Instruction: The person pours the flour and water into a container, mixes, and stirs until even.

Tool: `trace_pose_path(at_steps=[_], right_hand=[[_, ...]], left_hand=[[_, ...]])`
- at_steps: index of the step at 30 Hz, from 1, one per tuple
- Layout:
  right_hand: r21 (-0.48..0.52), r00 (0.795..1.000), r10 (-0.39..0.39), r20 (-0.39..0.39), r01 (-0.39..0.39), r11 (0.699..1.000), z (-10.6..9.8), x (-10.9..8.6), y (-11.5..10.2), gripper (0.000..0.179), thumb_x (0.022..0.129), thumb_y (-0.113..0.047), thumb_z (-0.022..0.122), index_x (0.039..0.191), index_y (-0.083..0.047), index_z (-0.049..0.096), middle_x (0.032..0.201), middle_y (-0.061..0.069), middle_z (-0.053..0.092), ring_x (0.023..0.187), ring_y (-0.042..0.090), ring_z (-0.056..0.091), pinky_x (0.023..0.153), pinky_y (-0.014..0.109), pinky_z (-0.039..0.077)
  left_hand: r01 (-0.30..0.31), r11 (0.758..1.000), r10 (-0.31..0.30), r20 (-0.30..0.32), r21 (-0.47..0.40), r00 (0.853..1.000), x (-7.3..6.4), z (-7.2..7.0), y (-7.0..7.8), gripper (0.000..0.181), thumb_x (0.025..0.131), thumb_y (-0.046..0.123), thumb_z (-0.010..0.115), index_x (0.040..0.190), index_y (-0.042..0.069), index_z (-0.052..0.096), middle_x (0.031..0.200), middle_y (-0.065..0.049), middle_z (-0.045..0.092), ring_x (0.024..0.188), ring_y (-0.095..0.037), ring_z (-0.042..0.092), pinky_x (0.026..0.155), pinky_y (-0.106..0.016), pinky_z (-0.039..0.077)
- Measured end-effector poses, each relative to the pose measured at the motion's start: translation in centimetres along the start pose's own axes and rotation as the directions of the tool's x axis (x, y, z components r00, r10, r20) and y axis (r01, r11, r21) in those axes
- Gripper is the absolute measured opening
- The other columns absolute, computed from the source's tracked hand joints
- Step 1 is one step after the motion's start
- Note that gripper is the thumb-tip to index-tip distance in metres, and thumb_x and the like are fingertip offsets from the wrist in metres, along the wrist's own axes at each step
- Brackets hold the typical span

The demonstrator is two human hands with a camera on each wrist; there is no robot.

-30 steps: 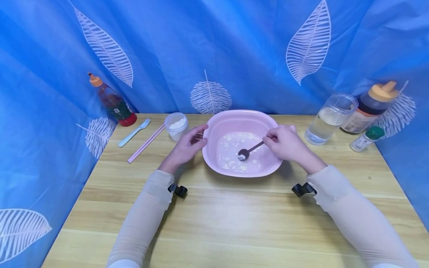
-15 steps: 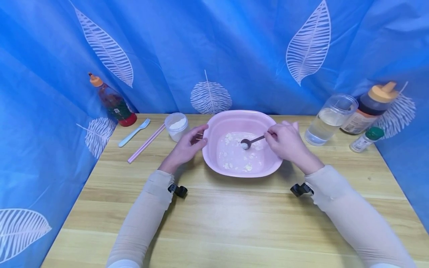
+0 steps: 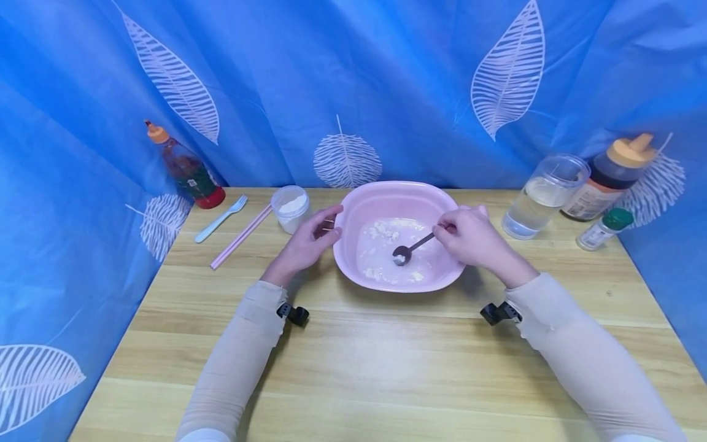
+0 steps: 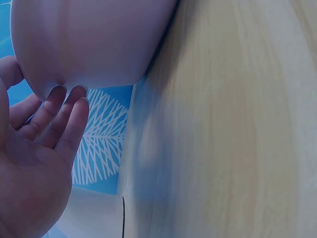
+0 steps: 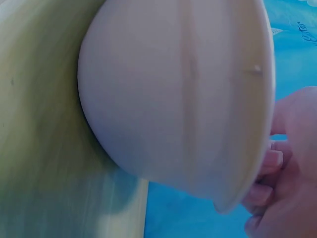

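I watch the right hand [image 3: 472,238] pinch the handle of a dark spoon [image 3: 401,258] between thumb and fingers, its scoop inside the pink bowl [image 3: 397,287] among white clumps [image 3: 417,277]. On my left wrist view, the left hand [image 3: 306,245] has its fingers fairly straight and spread, tips touching the bowl's outside (a tub of white powder [image 3: 289,224] stands just beside it).

No readable text tbh, the pale label [image 3: 595,200] on the dark, orange-capped squeeze bottle [image 3: 614,175] beyond the right hand [image 3: 474,238] is too tiny.
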State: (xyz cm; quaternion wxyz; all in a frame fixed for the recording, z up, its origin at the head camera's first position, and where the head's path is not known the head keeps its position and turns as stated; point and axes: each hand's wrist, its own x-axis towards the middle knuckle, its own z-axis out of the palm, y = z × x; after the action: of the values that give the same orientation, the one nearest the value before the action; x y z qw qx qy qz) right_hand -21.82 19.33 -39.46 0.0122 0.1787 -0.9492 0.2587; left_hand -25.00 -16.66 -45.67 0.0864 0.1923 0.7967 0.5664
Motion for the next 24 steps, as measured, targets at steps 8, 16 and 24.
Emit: trace_pose_path(at_steps=[8, 16, 24], right_hand=[[-0.074, 0.991, -0.008, -0.130, -0.002, 0.997, -0.2, -0.1, 0.6, 0.024, 0.102, -0.015, 0.065, 0.085, -0.003, 0.075, 0.069, 0.007, 0.062, 0.084, 0.031, 0.050, 0.090, 0.052, 0.028], [-0.005, 0.994, -0.032, -0.102, 0.032, 0.999, 1.2, 0.6, 0.4, 0.020, 0.103, -0.014, 0.067, 0.095, -0.001, 0.079, 0.077, 0.008, 0.068, 0.089, 0.031, 0.054, 0.092, 0.051, 0.028], [0.045, 0.995, -0.096, -0.011, 0.096, 0.994, 1.2, 0.4, -0.3, 0.018, 0.102, -0.014, 0.069, 0.092, -0.005, 0.080, 0.070, 0.001, 0.061, 0.085, 0.024, 0.056, 0.092, 0.048, 0.026]], left_hand=[[-0.006, 1.000, 0.006, 0.001, -0.003, 1.000, 0.0, 0.0, 0.3, 0.059, 0.108, 0.018, 0.062, 0.163, 0.007, 0.046, 0.153, -0.021, 0.056, 0.137, -0.040, 0.061, 0.119, -0.055, 0.050], [-0.010, 1.000, 0.010, 0.001, -0.020, 1.000, -0.1, 0.1, 0.3, 0.058, 0.108, 0.016, 0.062, 0.163, 0.006, 0.046, 0.153, -0.022, 0.056, 0.137, -0.041, 0.060, 0.119, -0.055, 0.049], [-0.024, 1.000, 0.024, 0.002, -0.017, 1.000, 0.0, 0.1, 0.1, 0.059, 0.108, 0.018, 0.062, 0.163, 0.005, 0.045, 0.150, -0.023, 0.058, 0.135, -0.041, 0.061, 0.118, -0.054, 0.051]])
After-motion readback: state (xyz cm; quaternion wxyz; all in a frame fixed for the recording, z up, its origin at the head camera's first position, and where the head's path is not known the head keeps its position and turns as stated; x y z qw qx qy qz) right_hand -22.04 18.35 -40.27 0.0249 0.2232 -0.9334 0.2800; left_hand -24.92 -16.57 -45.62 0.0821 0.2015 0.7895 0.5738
